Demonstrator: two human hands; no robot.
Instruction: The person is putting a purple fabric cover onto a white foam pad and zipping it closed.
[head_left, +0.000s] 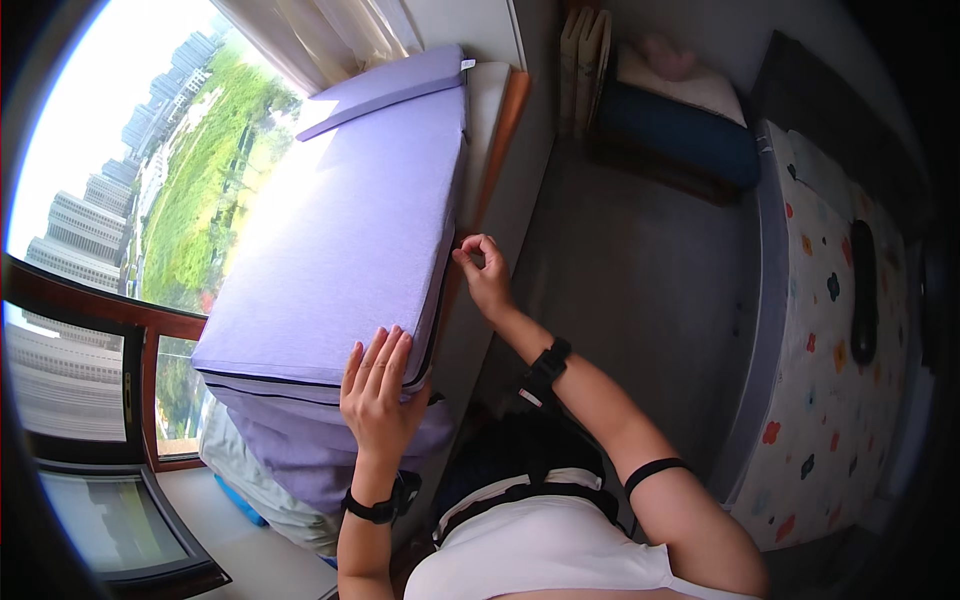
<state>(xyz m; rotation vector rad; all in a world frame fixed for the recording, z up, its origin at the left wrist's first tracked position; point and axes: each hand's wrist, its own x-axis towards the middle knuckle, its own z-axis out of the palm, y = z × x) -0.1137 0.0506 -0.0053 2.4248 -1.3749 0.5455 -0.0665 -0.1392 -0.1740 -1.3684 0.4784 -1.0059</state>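
A lilac fabric-covered cushion pad (345, 247) with a black zipper along its edge lies on the window ledge. My left hand (379, 394) rests flat on its near right corner, the fingers extended over the top and the thumb down by the side. Beside the pad's right edge is my right hand (484, 274), its thumb and forefinger curled towards each other. Whether a zipper pull is between those fingertips is too small to tell. Crumpled lilac fabric (300, 450) hangs below the pad's near end. A thinner lilac panel (397, 86) with a white tag lies across the far end.
The window (112, 150) with brown frames borders the left side, and a pale curtain (322, 37) hangs beyond. Pale green fabric (262, 457) lies on the ledge. Right of the grey floor (637, 300) stands a bed with a flowered cover (817, 420). A dark blue seat (675, 135) stands at the back.
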